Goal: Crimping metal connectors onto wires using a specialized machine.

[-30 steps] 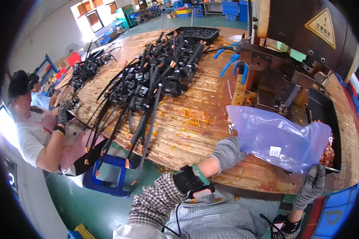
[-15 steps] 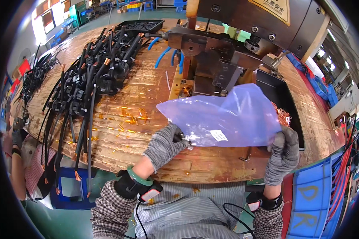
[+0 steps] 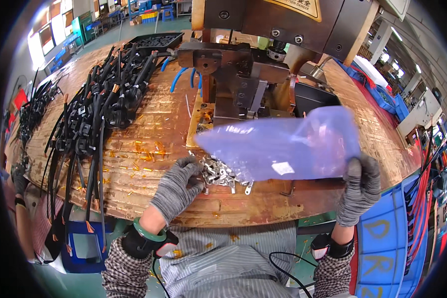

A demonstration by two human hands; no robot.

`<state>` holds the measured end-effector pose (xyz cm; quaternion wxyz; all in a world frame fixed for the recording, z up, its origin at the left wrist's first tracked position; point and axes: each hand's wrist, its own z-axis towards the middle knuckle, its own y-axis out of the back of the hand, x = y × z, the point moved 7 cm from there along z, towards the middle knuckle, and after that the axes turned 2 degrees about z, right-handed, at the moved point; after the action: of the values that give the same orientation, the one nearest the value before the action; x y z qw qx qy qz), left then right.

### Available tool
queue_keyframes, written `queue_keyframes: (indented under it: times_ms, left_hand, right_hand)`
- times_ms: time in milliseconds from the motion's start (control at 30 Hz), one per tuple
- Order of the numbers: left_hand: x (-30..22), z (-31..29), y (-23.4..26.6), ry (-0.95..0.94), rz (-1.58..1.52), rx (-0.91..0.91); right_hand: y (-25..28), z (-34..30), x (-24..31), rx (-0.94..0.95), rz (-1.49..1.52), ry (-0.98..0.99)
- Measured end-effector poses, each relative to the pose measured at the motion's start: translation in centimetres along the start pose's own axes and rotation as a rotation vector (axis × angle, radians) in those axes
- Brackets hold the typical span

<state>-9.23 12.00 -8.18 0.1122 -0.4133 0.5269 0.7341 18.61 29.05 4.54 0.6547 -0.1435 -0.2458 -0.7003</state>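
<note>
A translucent purple-blue plastic bag [image 3: 283, 141] with a small white label is stretched out in front of the press, tilted with its mouth toward the left. My gloved right hand [image 3: 358, 191] pinches the bag's right end. Spilled from its left end, a pile of small silver cable lugs [image 3: 221, 174] lies on the wooden table. My left hand [image 3: 178, 187], in a grey knit glove, is beside the pile with fingers curled but apart, and nothing shows in it. The bag hides part of the table and of the black tray behind it.
A dark metal press [image 3: 243, 74] stands at the table's middle. On the left lies a heap of black cables [image 3: 92, 107] with bare copper ends. A black tray [image 3: 313, 97] sits behind the bag, and a blue crate [image 3: 390, 238] is at the right. Another person's hand [image 3: 20, 181] is at far left.
My left hand has let go of the bag's mouth and moved left. Silver cable lugs have poured onto the table. My right hand and the bag's right end have shifted slightly right.
</note>
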Motion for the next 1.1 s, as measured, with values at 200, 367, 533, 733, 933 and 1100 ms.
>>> queue_keyframes:
  times_ms: [200,367,533,733,933,1100]
  left_hand:
    - [-2.5,-1.2,0.8,-0.188,0.315,-0.061]
    - [-3.6,-1.1,0.1,-0.211,0.420,0.008]
    - [-4.5,-1.0,-0.5,-0.294,0.443,0.017]
    - [-6.3,-0.2,-2.7,-0.446,0.586,0.193]
    - [-6.4,1.2,-4.7,-0.414,0.649,0.265]
    - [-7.1,0.7,-2.6,-0.464,0.667,-0.010]
  right_hand:
    - [4.5,-2.6,-3.4,-0.363,0.207,-0.242]
    - [9.4,-6.1,-9.0,-0.452,0.350,-0.536]
    - [11.8,-9.0,-13.1,-0.417,0.406,-0.836]
    - [10.9,-5.5,-18.3,-0.482,0.618,-0.831]
    - [7.2,0.0,-19.8,-0.331,1.010,-0.898]
    - [2.1,-7.3,-3.7,0.653,-0.100,-0.392]
